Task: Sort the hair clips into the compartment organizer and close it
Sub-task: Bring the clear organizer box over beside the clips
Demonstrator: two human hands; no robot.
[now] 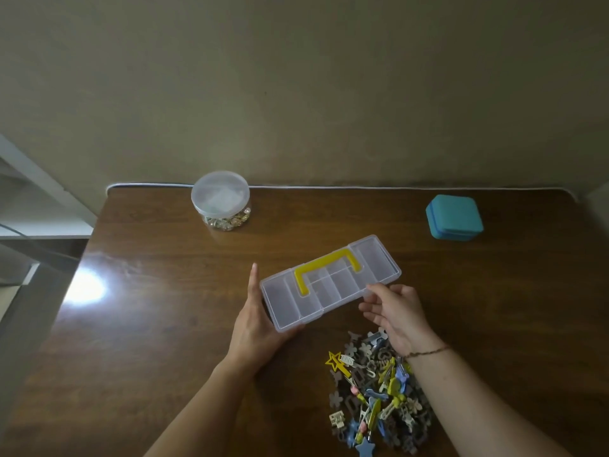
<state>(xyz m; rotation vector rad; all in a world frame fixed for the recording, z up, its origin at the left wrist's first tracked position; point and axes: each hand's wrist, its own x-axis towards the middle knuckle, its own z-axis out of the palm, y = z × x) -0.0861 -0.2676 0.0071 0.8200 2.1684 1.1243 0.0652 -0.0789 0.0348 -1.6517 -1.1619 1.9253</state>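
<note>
A clear plastic compartment organizer [333, 282] with a yellow handle lies slanted on the brown table [164, 324], its lid down and its compartments empty. My left hand [255, 319] holds the organizer's near left corner, palm against its side. My right hand [395, 313] pinches the front edge near the right clasp with thumb and fingertips. A pile of hair clips [379, 394] in yellow, blue, grey and cream lies on the table just below my right wrist.
A round clear jar [220, 201] with a lid and small gold items stands at the back left. A teal box [454, 217] sits at the back right. The wall runs along the table's far edge. A bright light glare marks the left side.
</note>
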